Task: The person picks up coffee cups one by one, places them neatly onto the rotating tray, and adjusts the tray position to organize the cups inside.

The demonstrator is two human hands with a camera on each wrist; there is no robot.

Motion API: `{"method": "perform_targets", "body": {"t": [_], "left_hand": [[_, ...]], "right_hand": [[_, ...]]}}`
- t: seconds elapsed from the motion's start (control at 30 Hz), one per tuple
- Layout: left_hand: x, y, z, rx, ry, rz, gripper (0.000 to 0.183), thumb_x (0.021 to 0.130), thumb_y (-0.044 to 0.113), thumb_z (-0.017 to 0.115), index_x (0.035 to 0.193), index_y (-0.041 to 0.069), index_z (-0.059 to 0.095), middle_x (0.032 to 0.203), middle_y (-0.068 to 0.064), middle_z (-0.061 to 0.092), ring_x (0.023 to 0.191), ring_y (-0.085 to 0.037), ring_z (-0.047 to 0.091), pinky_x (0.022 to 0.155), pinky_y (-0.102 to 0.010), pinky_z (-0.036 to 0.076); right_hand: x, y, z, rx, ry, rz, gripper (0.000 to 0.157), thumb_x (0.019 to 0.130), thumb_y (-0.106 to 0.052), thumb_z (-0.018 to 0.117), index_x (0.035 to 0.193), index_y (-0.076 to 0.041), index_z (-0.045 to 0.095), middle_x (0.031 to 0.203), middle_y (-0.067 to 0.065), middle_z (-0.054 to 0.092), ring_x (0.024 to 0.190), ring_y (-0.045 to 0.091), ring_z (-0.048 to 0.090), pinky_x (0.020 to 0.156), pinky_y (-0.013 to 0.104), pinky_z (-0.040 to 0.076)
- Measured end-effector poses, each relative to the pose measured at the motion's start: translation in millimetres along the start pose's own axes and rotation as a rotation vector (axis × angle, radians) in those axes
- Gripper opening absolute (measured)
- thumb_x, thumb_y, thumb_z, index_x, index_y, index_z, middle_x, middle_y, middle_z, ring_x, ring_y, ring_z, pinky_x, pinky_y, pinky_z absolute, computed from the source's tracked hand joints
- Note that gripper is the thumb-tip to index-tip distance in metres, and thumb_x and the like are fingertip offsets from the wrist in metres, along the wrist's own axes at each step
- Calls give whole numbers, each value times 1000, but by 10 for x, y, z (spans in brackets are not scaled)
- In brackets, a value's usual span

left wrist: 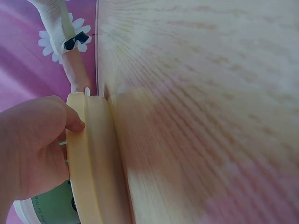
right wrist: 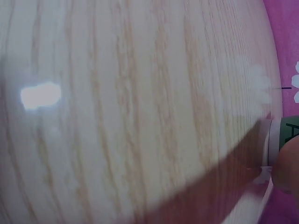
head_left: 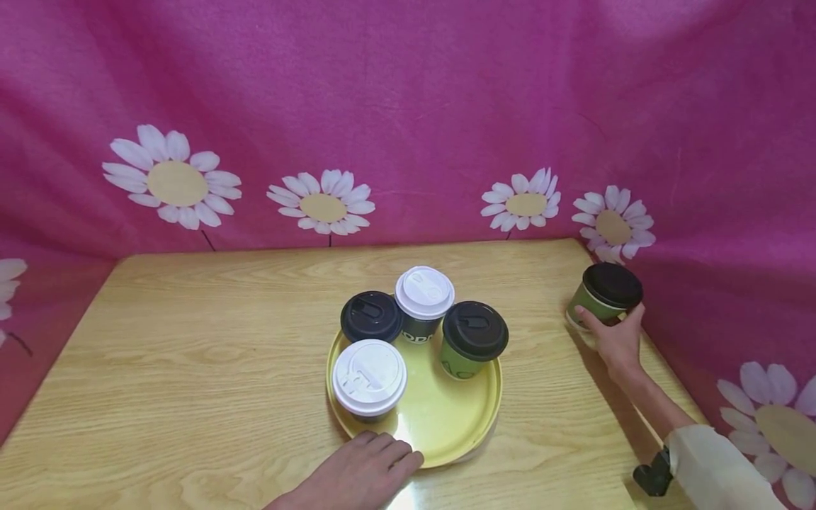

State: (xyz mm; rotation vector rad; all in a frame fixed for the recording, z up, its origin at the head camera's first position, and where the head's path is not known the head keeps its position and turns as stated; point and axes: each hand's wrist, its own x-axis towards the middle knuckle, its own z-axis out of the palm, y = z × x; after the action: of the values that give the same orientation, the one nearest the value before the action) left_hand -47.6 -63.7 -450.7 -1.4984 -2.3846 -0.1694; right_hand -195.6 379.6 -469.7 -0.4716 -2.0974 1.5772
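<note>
At the table's right edge, my right hand (head_left: 617, 340) grips a green paper cup (head_left: 588, 309) with a black lid, thumb on the near side and other fingers mostly hidden behind. The right wrist view catches only a sliver of that cup (right wrist: 290, 129) beside the thumb. My left hand (head_left: 360, 471) holds the near rim of a round yellow tray (head_left: 487, 432); in the left wrist view its thumb lies against the tray's outer wall (left wrist: 93, 177). On the tray stand a white-lidded cup (head_left: 370, 375), another white-lidded cup (head_left: 423, 294), a black-lidded cup (head_left: 372, 317) and a green black-lidded cup (head_left: 472, 340).
The wooden table (head_left: 191, 368) has a pink cloth (head_left: 414, 120) with daisies hanging behind it and at both sides. The cloth comes close to the right hand. A black band (head_left: 655, 473) sits on the right wrist by the pale sleeve (head_left: 717, 460).
</note>
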Motion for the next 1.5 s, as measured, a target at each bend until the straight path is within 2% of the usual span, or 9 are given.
{"method": "perform_targets", "body": {"t": [0.2, 0.47, 0.6, 0.73, 0.83, 0.9, 1.1, 1.17, 1.5], "left_hand": [[6, 2, -8, -6, -11, 3, 43, 87, 55, 44, 103, 15, 53, 89, 7, 51, 77, -9, 49, 65, -24, 41], [9, -1, -12, 2, -6, 2, 43, 87, 55, 44, 102, 16, 53, 87, 7, 50, 77, -10, 49, 64, -24, 41], [6, -3, -11, 1, -6, -1, 44, 88, 57, 42, 102, 16, 52, 87, 6, 50, 78, -10, 50, 65, -25, 41], [6, 1, -9, 1, -11, -1, 45, 88, 57, 42, 102, 16, 52, 87, 6, 49, 78, -10, 50, 65, -25, 41], [6, 4, -10, -7, -11, -2, 45, 87, 57, 42, 102, 16, 52, 87, 6, 49, 78, -10, 50, 65, -25, 41], [7, 4, -11, -12, -11, -2, 46, 87, 58, 42, 102, 16, 52, 88, 6, 50, 79, -10, 50, 65, -25, 41], [10, 2, -7, -16, -2, 1, 43, 87, 55, 45, 102, 15, 52, 88, 6, 50, 78, -10, 50, 65, -25, 42], [11, 3, -10, -18, -4, 1, 43, 87, 55, 45, 102, 15, 52, 88, 6, 50, 77, -10, 50, 64, -25, 42], [11, 9, -20, -14, -14, -2, 47, 88, 58, 40, 103, 15, 52, 88, 6, 49, 78, -10, 49, 64, -24, 41]], "right_hand": [[-57, -9, -18, -34, 2, -8, 82, 74, -13, 76, 136, -22, 23, 126, -1, 36, 112, 20, 43, 90, 19, 39], [-83, 122, -98, -54, -57, -154, 84, 72, -17, 78, 138, -23, 25, 126, 0, 38, 109, 15, 41, 83, 14, 39], [-29, 173, -107, 55, -101, -238, 85, 70, -11, 79, 138, -25, 29, 128, 4, 41, 109, 20, 43, 82, 16, 42], [54, 210, -109, 208, -166, -284, 88, 68, 2, 77, 139, -24, 31, 131, 11, 39, 109, 28, 46, 82, 20, 46], [98, 248, -123, 264, -211, -313, 89, 68, 6, 76, 139, -24, 31, 132, 12, 39, 111, 28, 46, 82, 21, 47], [29, 151, -118, 292, -232, -311, 89, 67, 9, 75, 138, -22, 32, 131, 12, 40, 110, 27, 47, 82, 20, 47], [-513, -618, -39, 265, -307, -308, 83, 70, 11, 71, 139, -15, 31, 129, 11, 41, 111, 21, 46, 84, 18, 44], [-636, -777, -29, 255, -334, -323, 80, 72, 14, 67, 138, -14, 31, 127, 9, 43, 110, 18, 47, 84, 16, 44], [-858, -895, -48, 289, -504, -378, 78, 69, 25, 61, 137, -3, 34, 124, 10, 49, 112, 17, 50, 91, 22, 42]]}}
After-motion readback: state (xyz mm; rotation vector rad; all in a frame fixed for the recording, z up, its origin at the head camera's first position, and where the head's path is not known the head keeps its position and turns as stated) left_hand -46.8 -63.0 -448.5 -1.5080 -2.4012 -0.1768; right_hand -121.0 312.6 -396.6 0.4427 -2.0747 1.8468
